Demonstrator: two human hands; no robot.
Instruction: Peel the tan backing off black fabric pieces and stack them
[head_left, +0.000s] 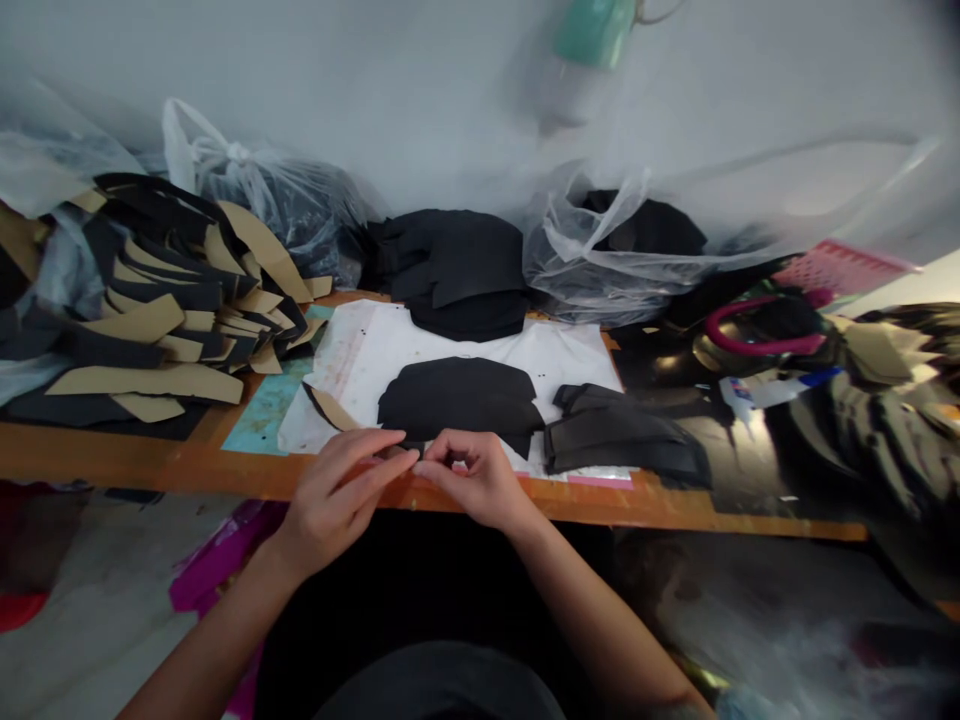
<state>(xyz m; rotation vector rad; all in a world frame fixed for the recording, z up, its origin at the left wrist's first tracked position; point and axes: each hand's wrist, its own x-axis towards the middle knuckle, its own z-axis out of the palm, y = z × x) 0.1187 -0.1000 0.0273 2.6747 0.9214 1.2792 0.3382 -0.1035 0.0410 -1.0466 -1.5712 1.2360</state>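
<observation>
My left hand (341, 490) and my right hand (478, 478) meet at the front edge of the table. Between their fingertips they pinch a small black piece (412, 446) with a pale bit showing; most of it is hidden by the fingers. Just behind them a stack of black cut pieces (459, 392) lies on a white sheet (360, 345). Left of that stack, a curved strip with a tan face (332, 408) rests near my left hand. More black pieces (622, 435) are piled to the right of my right hand.
Black-and-tan strips (180, 310) heap up at the left. Along the wall are a tied plastic bag (277, 200), a black stack (457, 255) and an open plastic bag (592, 270). At right lie a white bottle with a blue tip (776, 390), a pink basket (844, 270) and more strips (877, 440).
</observation>
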